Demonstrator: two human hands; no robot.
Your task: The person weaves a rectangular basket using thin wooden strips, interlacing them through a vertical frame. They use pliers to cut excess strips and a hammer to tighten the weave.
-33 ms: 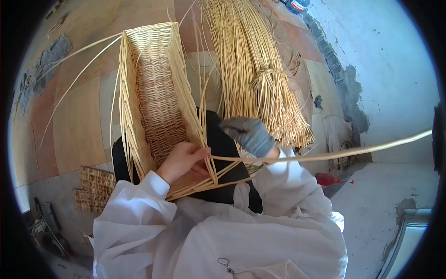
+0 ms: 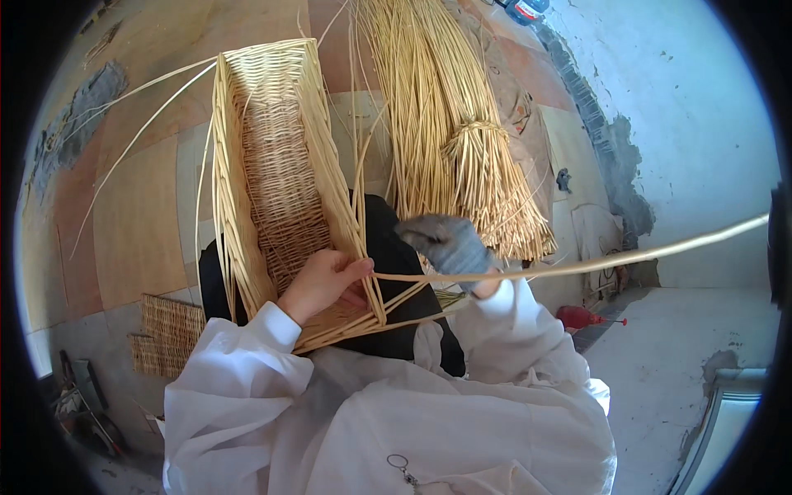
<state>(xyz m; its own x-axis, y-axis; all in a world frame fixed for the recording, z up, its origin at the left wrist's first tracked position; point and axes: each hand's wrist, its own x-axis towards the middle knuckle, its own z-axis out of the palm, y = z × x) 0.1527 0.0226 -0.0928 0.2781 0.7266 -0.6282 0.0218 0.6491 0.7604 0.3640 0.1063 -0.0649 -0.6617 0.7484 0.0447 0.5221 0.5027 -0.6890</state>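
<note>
Oblong wicker basket point(image 2: 332, 177) on dark-clad lap point(image 2: 437, 351); base point(image 2: 285, 177) and walls look woven, loose ends point(image 2: 142, 132) left unworked. Left hand point(image 2: 326, 285) pinches a long pale rod point(image 2: 577, 268) at the near right corner. Gloved right hand point(image 2: 441, 243) beside basket, blurred; can't tell its grip.

text: none legible | bottle point(image 2: 516, 13), upper right of frame, top edge | label point(image 2: 530, 9): print too small to read
</note>
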